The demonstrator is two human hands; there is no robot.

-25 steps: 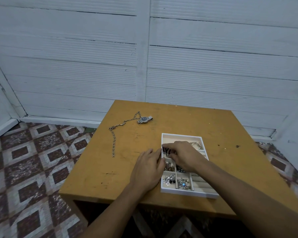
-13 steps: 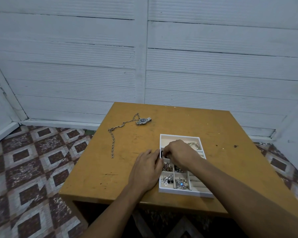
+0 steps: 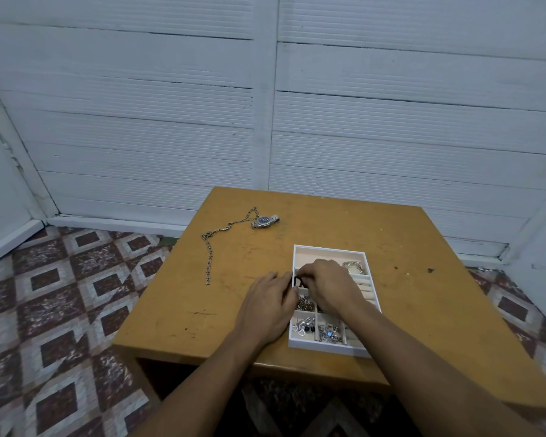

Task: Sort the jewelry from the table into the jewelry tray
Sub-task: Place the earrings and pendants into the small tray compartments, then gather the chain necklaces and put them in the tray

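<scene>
Between the fingers [image 3: 300, 274] of the right hand [image 3: 328, 287], pinched shut over the jewelry tray [image 3: 328, 249], sits a dark beaded piece [image 3: 298, 281], light and limp; left hand [image 3: 267, 307] rests flat beside; chain [image 3: 209, 257] and watch [image 3: 264, 221] lie well beyond

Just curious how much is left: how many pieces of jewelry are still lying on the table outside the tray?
2: a long chain near the table's far-left edge, and a wristwatch at its far end. The hands could hide something small.
</scene>
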